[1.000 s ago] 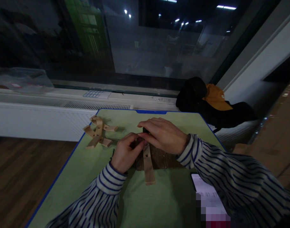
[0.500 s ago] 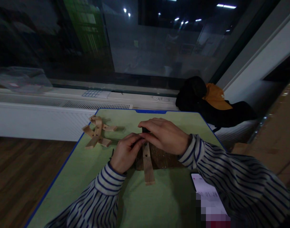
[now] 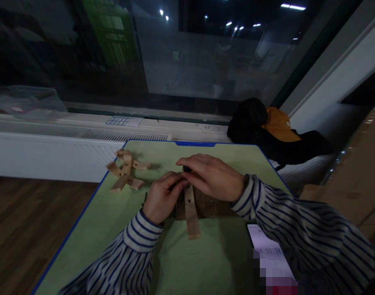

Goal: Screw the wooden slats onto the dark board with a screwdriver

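Note:
My left hand [image 3: 159, 198] is curled, its fingertips pinched at the top of a light wooden strip [image 3: 191, 215] with a hole in it. That strip lies on a dark wooden board [image 3: 210, 207] on the green table [image 3: 205, 262]. My right hand [image 3: 210, 176] arches over the far end of the strip, fingers bent down onto a small dark part that I cannot make out. The fingertips of both hands meet there. Both sleeves are striped.
A pile of several loose wooden strips [image 3: 126, 174] lies at the table's far left corner. A phone [image 3: 269, 258] lies at the near right. A black and orange bag [image 3: 270, 133] sits past the right edge. A white radiator [image 3: 52, 149] runs under the window.
My right hand has shifted slightly left and down over the strip's far end. Otherwise both hands stay at the same spot.

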Available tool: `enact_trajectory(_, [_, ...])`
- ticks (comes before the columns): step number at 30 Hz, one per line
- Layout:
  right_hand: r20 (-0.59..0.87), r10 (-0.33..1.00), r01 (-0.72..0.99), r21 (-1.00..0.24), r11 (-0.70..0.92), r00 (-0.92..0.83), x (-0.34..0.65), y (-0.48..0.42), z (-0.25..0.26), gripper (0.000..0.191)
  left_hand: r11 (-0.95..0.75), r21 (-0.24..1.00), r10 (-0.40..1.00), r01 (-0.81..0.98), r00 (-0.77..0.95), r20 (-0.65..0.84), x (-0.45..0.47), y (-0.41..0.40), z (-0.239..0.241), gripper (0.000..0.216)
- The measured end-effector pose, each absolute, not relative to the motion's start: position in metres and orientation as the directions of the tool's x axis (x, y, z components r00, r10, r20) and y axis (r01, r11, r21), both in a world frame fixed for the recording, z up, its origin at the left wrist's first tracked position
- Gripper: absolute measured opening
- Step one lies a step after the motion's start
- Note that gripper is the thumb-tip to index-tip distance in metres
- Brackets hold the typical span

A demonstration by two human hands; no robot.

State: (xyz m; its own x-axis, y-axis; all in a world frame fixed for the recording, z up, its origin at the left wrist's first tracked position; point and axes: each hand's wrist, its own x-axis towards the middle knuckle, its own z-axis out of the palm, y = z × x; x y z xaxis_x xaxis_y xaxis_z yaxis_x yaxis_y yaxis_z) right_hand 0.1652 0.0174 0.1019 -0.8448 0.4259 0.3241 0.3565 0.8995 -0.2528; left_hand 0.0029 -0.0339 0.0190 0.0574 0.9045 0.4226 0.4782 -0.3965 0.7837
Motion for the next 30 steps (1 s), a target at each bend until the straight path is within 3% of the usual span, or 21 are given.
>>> enact_trajectory(4, [0.334,0.439,0.379,-0.231,0.896,-0.834,0.1654,0.0194,0.0979,0.027,-0.413,0.767,0.898,0.491,0.08,0.432,0.0041,-0.035,0.0207,0.011])
enact_trajectory(11, [0.326,0.417,0.355,-0.232,0.905,-0.848,0.1651,0.018,0.1041,0.033,-0.327,0.775,0.913,0.54,-0.034,0.408,0.0032,-0.0367,0.018,0.01])
enact_trajectory(15, [0.34,0.415,0.333,-0.274,0.902,-0.844,0.1646,0.0168,0.1045,0.034,-0.371,0.775,0.901,0.511,-0.002,0.433,0.0025,-0.0354,0.0192,0.01])
enact_trajectory(23, [0.351,0.416,0.356,-0.224,0.907,-0.839,0.1666,0.019,0.1003,0.026,-0.438,0.772,0.888,0.46,0.085,0.453,0.0043,-0.0354,0.0227,0.013])
enact_trajectory(30, [0.35,0.399,0.334,-0.233,0.913,-0.847,0.1657,0.0168,0.1029,0.03,-0.327,0.785,0.912,0.526,-0.044,0.408,0.0027,-0.0368,0.0186,0.013])
